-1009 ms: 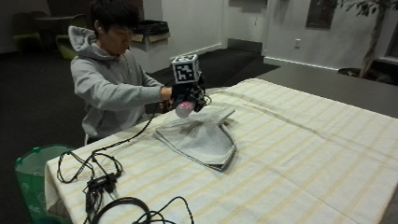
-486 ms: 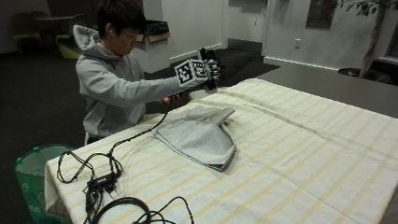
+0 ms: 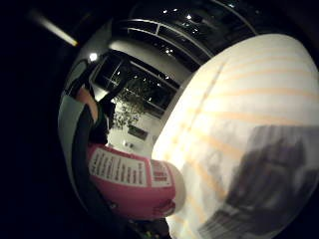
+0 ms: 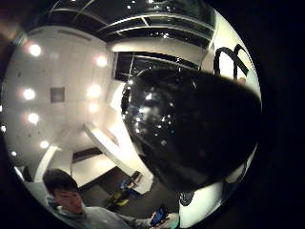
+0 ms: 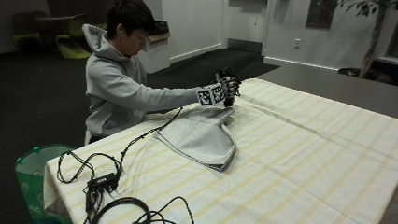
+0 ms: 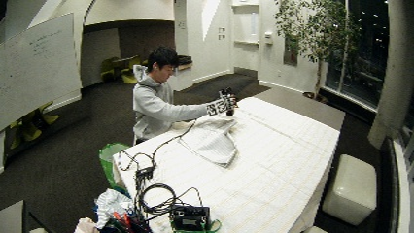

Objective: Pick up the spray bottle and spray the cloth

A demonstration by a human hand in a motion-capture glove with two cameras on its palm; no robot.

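Observation:
My gloved right hand [image 5: 226, 88] is raised over the far end of the table and grips the spray bottle, of which only a dark lower part [image 5: 229, 101] shows beneath the fingers. In the little finger side palm view the bottle's pink body with its white label [image 3: 130, 183] lies close against the palm. The grey cloth [image 5: 202, 134] lies folded on the striped tablecloth, just below and in front of the hand, and also shows as the cloth [image 3: 271, 174] under the palm. A dark rounded shape [image 4: 190, 129] fills the thumb side view.
The table with its yellow-striped tablecloth [image 5: 311, 154] stretches to the right of the cloth. Black cables [image 5: 105, 182] run from the hand to the near corner. A green bin [image 5: 31, 172] stands on the floor beside that corner.
The hand has lifted the pink bottle from the cloth's edge, raised it high, then brought it slightly down and further over the table.

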